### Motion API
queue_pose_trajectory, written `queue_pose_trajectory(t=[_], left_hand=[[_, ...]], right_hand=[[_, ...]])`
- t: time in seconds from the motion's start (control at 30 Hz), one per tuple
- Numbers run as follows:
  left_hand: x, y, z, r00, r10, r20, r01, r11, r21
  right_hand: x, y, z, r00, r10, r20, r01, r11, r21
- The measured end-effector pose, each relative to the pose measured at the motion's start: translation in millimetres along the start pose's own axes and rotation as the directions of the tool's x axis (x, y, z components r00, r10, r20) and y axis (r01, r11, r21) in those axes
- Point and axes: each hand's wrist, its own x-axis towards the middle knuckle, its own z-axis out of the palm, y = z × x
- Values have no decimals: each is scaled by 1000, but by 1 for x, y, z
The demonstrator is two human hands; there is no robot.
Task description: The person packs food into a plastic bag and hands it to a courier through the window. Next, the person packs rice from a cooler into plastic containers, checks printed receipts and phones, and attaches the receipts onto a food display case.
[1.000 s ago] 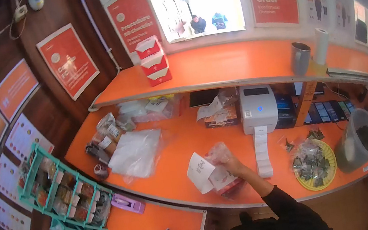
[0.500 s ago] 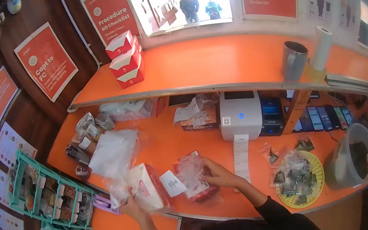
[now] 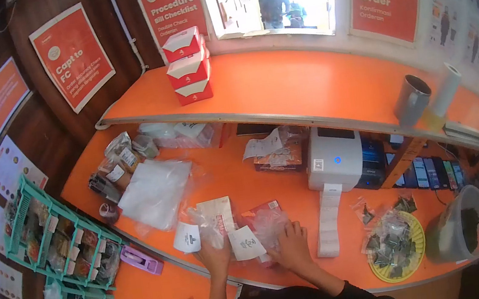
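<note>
My left hand (image 3: 214,258) is closed on the near side of a clear plastic bag around a beige paper package (image 3: 216,209) with red print. Its fingertips are partly hidden by the plastic. White printed slips hang at this package: one slip (image 3: 186,237) at its left, another slip (image 3: 246,243) between the two packages. Close on the right lies a red box (image 3: 265,209) in a clear plastic bag (image 3: 267,226). My right hand (image 3: 292,243) grips the right side of that bag, with its fingers bent against the plastic.
A stack of clear plastic bags (image 3: 156,191) lies left. A label printer (image 3: 334,160) trails a paper strip (image 3: 328,222). Right are a yellow basket (image 3: 422,240) of small packets and a clear bucket (image 3: 467,221). A stapler (image 3: 142,261) lies by green racks (image 3: 56,236).
The left package has turned, showing its beige face instead of white, and sits closer to the red box. My right hand has lowered along the bag. The view has swung slightly.
</note>
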Motion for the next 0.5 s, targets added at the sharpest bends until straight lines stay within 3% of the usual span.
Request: queue_pose_trajectory(t=[0.13, 0.2, 0.23, 0.3, 0.33, 0.37, 0.43, 0.5], left_hand=[[-11, 1, 0, 999, 26, -42, -17, 977, 212], [-1, 11, -6, 997, 22, 77, -42, 964, 263], [9, 18, -9, 997, 12, 71, -31, 964, 264], [25, 27, -14, 975, -54, 218, 37, 996, 80], [27, 17, -6, 992, 76, 105, -92, 983, 156], [28, 9, 0, 996, 48, 81, -61, 983, 173], [35, 9, 4, 974, 170, 149, -192, 970, 151], [33, 9, 8, 974, 136, 183, -168, 971, 172]], right_hand=[[0, -8, 19, 999, 37, 22, -35, 995, -93], [2, -7, 24, 999, 46, 17, -44, 993, -113], [3, -7, 24, 998, 63, 5, -62, 992, -109], [4, -8, 22, 998, 53, 14, -51, 994, -101], [6, -11, 18, 996, 89, 25, -85, 990, -115], [7, -12, 17, 992, 121, 37, -115, 985, -127], [5, -3, 30, 996, 86, 28, -81, 988, -133], [4, 0, 37, 997, 74, 3, -73, 988, -136]])
